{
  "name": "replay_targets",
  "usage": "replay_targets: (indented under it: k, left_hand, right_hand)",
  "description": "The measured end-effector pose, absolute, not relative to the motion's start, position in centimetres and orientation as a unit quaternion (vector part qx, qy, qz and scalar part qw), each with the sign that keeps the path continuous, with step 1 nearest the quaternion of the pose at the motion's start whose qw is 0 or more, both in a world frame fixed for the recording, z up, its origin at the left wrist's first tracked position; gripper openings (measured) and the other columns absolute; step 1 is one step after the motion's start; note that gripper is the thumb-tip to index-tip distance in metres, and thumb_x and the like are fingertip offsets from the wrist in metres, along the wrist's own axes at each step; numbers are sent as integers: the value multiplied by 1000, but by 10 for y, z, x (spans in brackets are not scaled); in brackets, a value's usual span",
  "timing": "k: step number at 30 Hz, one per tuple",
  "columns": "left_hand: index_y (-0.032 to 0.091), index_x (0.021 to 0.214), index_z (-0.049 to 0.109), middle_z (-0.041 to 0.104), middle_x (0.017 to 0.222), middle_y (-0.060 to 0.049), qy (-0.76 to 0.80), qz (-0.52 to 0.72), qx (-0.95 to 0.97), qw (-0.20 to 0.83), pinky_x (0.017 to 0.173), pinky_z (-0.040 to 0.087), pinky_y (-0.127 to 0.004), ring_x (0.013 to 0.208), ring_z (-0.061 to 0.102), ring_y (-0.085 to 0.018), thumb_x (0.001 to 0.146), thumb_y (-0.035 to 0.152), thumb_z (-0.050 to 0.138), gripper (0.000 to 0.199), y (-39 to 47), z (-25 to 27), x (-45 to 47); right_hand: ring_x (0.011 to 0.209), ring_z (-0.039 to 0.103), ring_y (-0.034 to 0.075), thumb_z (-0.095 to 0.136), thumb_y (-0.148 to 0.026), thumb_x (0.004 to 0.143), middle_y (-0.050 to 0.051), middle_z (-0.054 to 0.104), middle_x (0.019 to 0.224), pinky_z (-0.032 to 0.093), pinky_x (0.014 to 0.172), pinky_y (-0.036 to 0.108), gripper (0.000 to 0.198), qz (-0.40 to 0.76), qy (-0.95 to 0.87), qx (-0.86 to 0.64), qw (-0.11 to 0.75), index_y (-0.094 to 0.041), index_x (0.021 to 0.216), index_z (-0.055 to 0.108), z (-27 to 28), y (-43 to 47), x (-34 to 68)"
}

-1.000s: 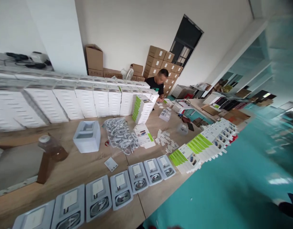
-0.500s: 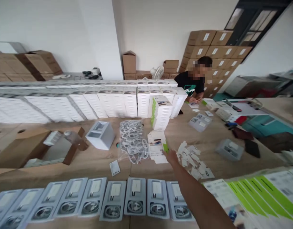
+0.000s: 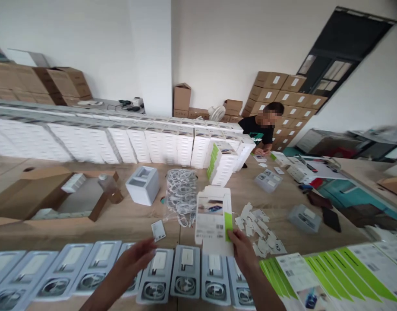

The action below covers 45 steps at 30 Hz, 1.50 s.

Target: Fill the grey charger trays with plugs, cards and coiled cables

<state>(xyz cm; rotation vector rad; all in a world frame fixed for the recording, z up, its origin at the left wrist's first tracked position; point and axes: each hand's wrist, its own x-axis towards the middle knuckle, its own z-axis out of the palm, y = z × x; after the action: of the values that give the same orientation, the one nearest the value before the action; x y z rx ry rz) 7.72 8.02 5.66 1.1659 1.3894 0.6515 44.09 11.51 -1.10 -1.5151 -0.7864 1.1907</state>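
My right hand (image 3: 243,247) grips the lower right edge of a white and green printed box (image 3: 210,218), a flat-looking carton raised over the table. Above the row of plastic trays, my left hand (image 3: 137,258) is empty, its fingers stretched out toward the carton. Each tray (image 3: 185,272) holds a white adapter-like block and a coiled cable. A small white card (image 3: 158,230) lies just beyond my left fingertips. Behind the carton is a bundle of white cables (image 3: 181,194) in clear plastic.
Stacked white boxes (image 3: 169,149) line the far side. An open cardboard carton (image 3: 95,211) and a stack of trays (image 3: 143,185) stand at left. Loose white cards (image 3: 255,226) and flat green-striped boxes (image 3: 334,276) lie at right. A co-worker (image 3: 261,129) sits across the table.
My right hand has brought the printed box up from the table and nearer to me. My left hand has come into view from below. The camera view has tilted upward slightly.
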Motion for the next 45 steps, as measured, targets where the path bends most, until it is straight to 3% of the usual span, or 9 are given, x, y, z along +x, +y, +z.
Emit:
replay_targets:
  k: [3, 6, 10, 13, 20, 26, 33, 38, 45]
  left_hand:
    - [17, 133, 49, 65, 123, -13, 456, 380, 424, 684, 92, 49, -40, 111, 62, -28, 78, 46, 67, 65, 124, 86, 99]
    - [11, 119, 60, 73, 103, -14, 411, 349, 407, 738, 87, 51, -41, 94, 68, -29, 69, 40, 76, 60, 147, 108, 112]
    - [13, 103, 69, 75, 90, -8, 472, 232, 537, 660, 80, 51, -35, 88, 68, -27, 70, 40, 73, 44, 148, 116, 119]
    - [16, 101, 70, 75, 89, -5, 474, 156, 616, 610, 76, 50, -32, 85, 67, -24, 73, 39, 66, 37, 140, 117, 126]
    - [18, 90, 70, 73, 89, -2, 423, 122, 692, 572, 78, 47, -28, 86, 64, -20, 75, 28, 56, 23, 122, 129, 144]
    - [17, 81, 68, 61, 69, 3, 448, 82, 738, 498, 62, 39, -23, 67, 52, -13, 78, 28, 50, 21, 119, 134, 146]
    - [19, 75, 67, 61, 66, 3, 409, 14, 811, 417, 62, 37, -23, 67, 52, -14, 85, 33, 47, 26, 130, 130, 135]
    - [27, 100, 70, 73, 96, -3, 393, -6, 862, 320, 81, 42, -27, 91, 62, -20, 90, 33, 41, 31, 129, 131, 133]
    - [29, 98, 68, 72, 90, -1, 364, -59, 879, 302, 76, 42, -27, 85, 65, -19, 94, 29, 35, 34, 135, 117, 153]
  right_hand:
    - [67, 65, 21, 72, -45, 72, 3, 71, 74, 51, 63, 31, 28, 611, -333, -539, 474, -20, 81, 68, -5, 68, 386]
    - [68, 64, 21, 72, -43, 72, 4, 71, 73, 51, 65, 32, 26, 609, -403, -533, 428, -18, 75, 67, 7, 40, 355]
    - [94, 63, 26, 65, -38, 80, 10, 67, 112, 53, 79, 39, 43, 367, -551, -631, 405, -20, 118, 61, 43, 42, 353]
    - [125, 47, 28, 57, -31, 86, 12, 51, 137, 42, 102, 45, 54, 173, -676, -610, 377, -23, 138, 45, 78, 60, 361]
    - [92, 66, 22, 55, -29, 87, 5, 72, 99, 47, 80, 32, 22, 157, -806, -554, 135, -23, 106, 64, 113, 86, 352]
    - [75, 68, 25, 54, -26, 79, 9, 73, 85, 43, 64, 30, 18, 93, -804, -584, 64, -19, 93, 63, 100, 85, 337]
    - [73, 65, 16, 55, -20, 77, 0, 73, 85, 41, 62, 23, 33, 360, -775, -485, 185, -26, 107, 67, 92, 87, 346]
    - [70, 57, 12, 47, -32, 89, 1, 69, 84, 43, 57, 19, 32, 631, -622, -388, 253, -22, 107, 72, 73, 93, 358]
    - [58, 53, 10, 61, -17, 71, -2, 68, 69, 39, 53, 19, 25, 630, -579, -443, 269, -21, 89, 78, 34, 101, 355]
